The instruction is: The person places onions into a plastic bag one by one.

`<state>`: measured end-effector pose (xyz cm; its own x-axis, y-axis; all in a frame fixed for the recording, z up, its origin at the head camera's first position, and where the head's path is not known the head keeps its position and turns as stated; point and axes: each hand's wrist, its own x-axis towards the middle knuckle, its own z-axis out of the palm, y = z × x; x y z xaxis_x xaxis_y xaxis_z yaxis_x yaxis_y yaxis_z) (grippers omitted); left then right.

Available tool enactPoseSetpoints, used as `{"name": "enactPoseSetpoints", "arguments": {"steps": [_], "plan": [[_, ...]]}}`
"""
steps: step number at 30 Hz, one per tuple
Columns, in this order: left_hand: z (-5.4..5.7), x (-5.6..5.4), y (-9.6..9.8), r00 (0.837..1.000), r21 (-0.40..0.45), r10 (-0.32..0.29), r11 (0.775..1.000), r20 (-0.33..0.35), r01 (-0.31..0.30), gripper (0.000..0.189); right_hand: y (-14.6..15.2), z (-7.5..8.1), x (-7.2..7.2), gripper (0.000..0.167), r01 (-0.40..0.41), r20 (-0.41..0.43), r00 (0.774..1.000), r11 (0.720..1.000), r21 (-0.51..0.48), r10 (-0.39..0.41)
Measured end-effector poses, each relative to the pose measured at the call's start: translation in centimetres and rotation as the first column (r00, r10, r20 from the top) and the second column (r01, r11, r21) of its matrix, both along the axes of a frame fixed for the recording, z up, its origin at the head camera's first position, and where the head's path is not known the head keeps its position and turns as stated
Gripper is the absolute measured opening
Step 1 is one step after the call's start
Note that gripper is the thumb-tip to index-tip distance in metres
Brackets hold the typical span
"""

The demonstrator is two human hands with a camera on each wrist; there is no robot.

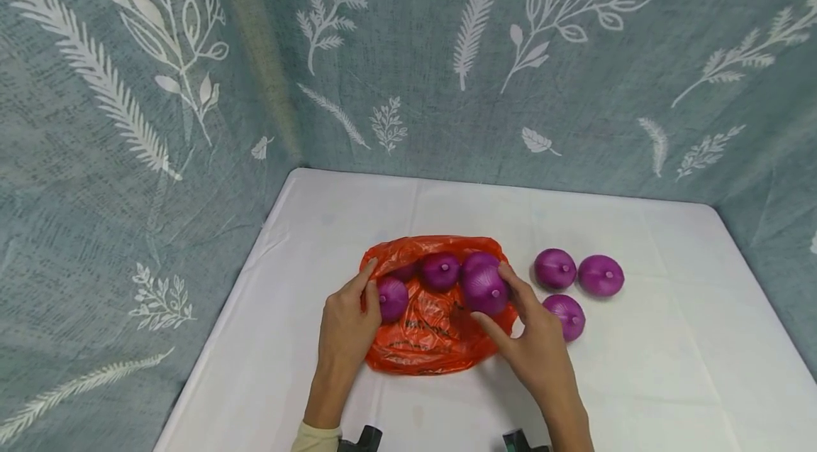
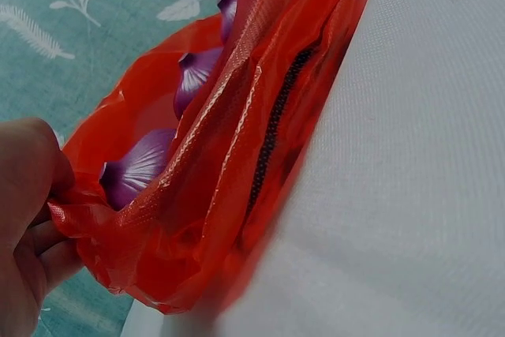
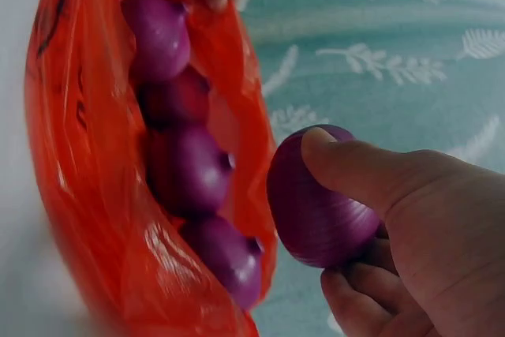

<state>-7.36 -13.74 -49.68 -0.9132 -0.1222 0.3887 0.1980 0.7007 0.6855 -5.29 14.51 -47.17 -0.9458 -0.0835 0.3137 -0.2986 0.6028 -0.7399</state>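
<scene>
A red plastic bag lies on the table with its mouth spread, and several purple onions sit inside it. My left hand pinches the bag's left edge between thumb and fingers, beside an onion. In the left wrist view that grip on the bag's rim shows plainly. With thumb and fingers my right hand holds another onion over the bag's right side. The right wrist view shows this held onion apart from the onions in the bag.
Three more onions, one at the back left, one at the right and one in front, rest right of the bag on the white-covered table. A leaf-patterned blue-green cloth hangs behind and at the sides.
</scene>
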Motion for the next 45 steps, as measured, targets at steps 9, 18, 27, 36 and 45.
{"name": "enactPoseSetpoints", "arguments": {"steps": [9,18,27,36,45], "plan": [[0.0,0.2,0.0,1.000,-0.009,0.004,1.000,0.009,-0.004,0.039,-2.8,-0.4,0.0,0.085,-0.026,0.115,0.993,0.999,0.032,0.022],[0.0,0.1,0.0,1.000,-0.004,0.004,1.000,0.002,-0.004,0.040,-5.3,-1.1,-0.3,0.079,-0.035,0.097,0.995,0.996,0.084,0.027],[0.0,0.1,-0.1,1.000,-0.010,0.003,1.000,-0.018,-0.003,0.039,-6.8,-1.6,-0.3,0.079,-0.023,0.045,0.999,0.988,0.153,0.017],[0.0,0.0,-0.2,1.000,-0.011,0.002,1.000,-0.029,-0.002,0.039,-7.7,-2.7,-0.4,0.079,0.005,0.049,0.999,0.981,0.192,-0.014],[0.1,0.0,-0.2,1.000,-0.016,-0.004,1.000,-0.027,0.003,0.039,-8.4,-3.2,-0.5,0.079,0.028,0.035,0.999,0.975,0.222,-0.037]]}}
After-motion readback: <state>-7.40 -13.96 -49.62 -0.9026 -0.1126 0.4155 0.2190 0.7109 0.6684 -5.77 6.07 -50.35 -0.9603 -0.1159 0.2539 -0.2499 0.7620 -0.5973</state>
